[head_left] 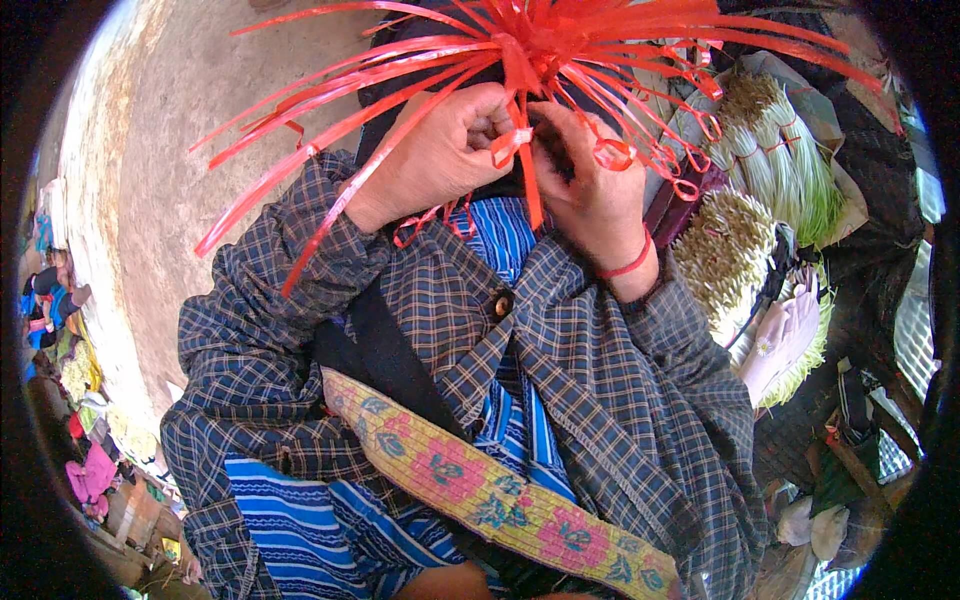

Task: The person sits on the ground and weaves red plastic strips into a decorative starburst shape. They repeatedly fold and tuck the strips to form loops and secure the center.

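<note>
A large spray of glossy red plastic ribbons (525, 55) fans out above my lap, its strips spreading to both sides, some with curled ends. My left hand (435, 150) is closed at the left of the spray, thumb and fingers bent in a pinch on a ribbon strand. Close beside it, my right hand (605, 200) has its fingers curled round the ribbons from the other side. Between the two hands, a small loop of ribbon (510, 147) shows, and a strand hangs down below it. My right fingertips are partly hidden behind the strips.
At my right lie tied bundles of pale stems (775, 150), with another bundle (725, 250) nearer me and a white-wrapped one (785, 325). A floral strap (490, 485) crosses my lap. Concrete floor (190, 170) stretches to the left, with colourful cloths (92, 472) at its edge.
</note>
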### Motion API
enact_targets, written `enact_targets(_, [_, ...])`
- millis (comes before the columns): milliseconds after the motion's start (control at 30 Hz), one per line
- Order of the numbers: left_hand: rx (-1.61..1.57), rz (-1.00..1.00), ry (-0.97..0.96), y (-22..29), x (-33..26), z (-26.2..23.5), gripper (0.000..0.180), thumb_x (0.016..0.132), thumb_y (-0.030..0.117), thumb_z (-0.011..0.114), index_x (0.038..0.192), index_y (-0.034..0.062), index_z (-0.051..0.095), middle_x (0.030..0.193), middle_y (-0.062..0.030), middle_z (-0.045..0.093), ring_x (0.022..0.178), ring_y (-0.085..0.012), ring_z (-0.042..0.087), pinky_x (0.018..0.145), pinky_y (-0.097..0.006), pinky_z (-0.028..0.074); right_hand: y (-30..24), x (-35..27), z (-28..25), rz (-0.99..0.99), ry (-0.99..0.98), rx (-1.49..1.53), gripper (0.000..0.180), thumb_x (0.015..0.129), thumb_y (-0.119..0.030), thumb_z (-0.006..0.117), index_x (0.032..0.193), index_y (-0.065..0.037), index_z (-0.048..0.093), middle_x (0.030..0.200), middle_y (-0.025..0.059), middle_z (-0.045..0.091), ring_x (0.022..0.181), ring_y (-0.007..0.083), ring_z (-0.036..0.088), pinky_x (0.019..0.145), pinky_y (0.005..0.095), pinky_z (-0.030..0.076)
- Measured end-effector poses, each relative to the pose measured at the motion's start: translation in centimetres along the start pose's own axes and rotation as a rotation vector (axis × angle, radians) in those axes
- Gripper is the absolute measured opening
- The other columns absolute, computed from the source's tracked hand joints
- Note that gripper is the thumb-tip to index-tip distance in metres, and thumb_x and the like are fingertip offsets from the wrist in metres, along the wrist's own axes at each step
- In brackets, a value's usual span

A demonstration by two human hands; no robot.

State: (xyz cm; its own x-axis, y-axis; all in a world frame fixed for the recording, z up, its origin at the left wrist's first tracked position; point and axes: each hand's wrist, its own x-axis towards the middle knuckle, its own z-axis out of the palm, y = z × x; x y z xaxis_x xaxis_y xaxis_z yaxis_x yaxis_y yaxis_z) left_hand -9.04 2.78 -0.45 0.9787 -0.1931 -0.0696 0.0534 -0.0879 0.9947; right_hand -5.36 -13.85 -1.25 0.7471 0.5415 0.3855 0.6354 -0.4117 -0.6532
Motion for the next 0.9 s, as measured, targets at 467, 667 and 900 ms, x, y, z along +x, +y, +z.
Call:
enact_targets(467, [0.028,0.015,0.088,0.2,-0.1,0.4,0.008,0.076,0.003,0.057,0.081,0.0013,0.05,0.073,-0.0038,0.055,0.067,-0.0092,0.054,0.061,-0.023,0.046,0.9,0.7,-1.0,-0.043,-0.063,0.043,0.017,0.068,-0.007,0.064,0.085,-0.004,0.059,0.079,0.0121,0.059,0.071,0.0279,0.059,0.062,0.0338,0.049])
enact_targets(667, [0.019,0.005,0.049,-0.5,-0.1,0.4,0.007,0.074,0.001,0.055,0.079,0.0011,0.051,0.068,-0.0036,0.054,0.063,-0.0082,0.054,0.057,-0.022,0.044,1.0,0.5,-0.4,-0.043,0.039,-0.033,0.013,0.071,-0.006,0.063,0.083,-0.005,0.058,0.076,0.011,0.057,0.067,0.028,0.058,0.059,0.0344,0.047])
enact_targets(900, [0.026,-0.006,0.085,-1.6,-0.6,0.5,0.008,0.072,0.0,0.056,0.079,0.0024,0.053,0.068,-0.0044,0.057,0.061,-0.0097,0.055,0.057,-0.024,0.045,1.6,1.0,-1.9,0.306,0.152,0.371,0.009,0.078,-0.005,0.061,0.085,-0.002,0.058,0.073,0.0058,0.06,0.064,0.0124,0.058,0.059,0.0252,0.047])
